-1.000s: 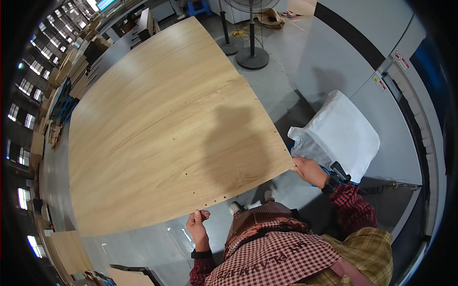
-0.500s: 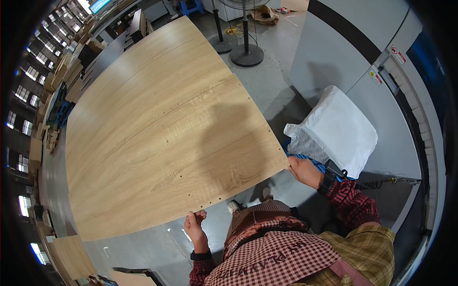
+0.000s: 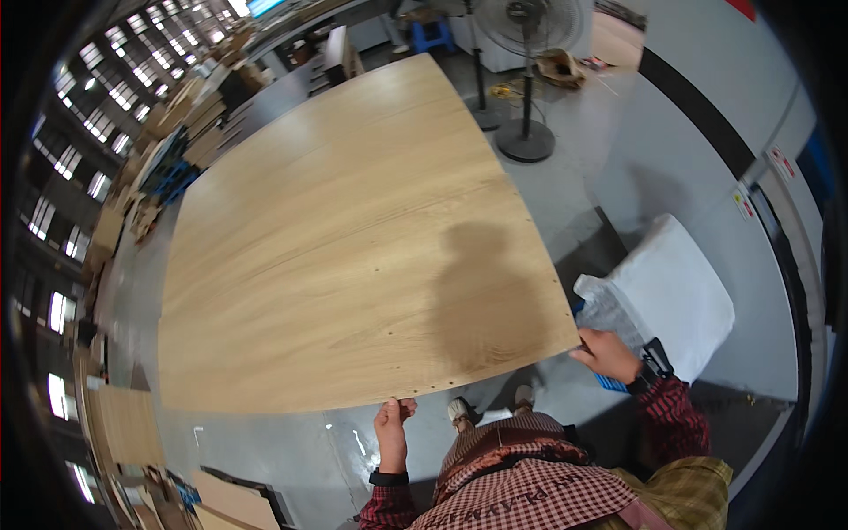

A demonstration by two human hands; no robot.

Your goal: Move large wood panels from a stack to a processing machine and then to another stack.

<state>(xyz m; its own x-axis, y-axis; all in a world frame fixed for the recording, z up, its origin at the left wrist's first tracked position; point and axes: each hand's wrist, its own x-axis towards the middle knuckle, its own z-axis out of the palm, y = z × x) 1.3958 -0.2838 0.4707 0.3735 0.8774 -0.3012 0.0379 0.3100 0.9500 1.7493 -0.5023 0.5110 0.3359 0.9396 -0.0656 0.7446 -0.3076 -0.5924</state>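
Spread flat in front: a broad, pale wood-grain panel point(image 3: 344, 238), dotted with small dark holes. Around it, grey floor point(image 3: 287, 442); rightward, a grey cabinet point(image 3: 676, 155), a white cover point(image 3: 680, 291) just beside the near-right corner, a standing fan point(image 3: 527, 97) farther off. Closed on that corner: the right hand point(image 3: 609, 355). At the near edge: the left hand point(image 3: 389, 435), fingers curled, impossible to tell whether gripping.

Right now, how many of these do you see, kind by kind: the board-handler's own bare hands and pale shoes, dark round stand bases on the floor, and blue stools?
Bare hands: 2
Pale shoes: 2
Dark round stand bases: 2
Blue stool: 1
Total: 7
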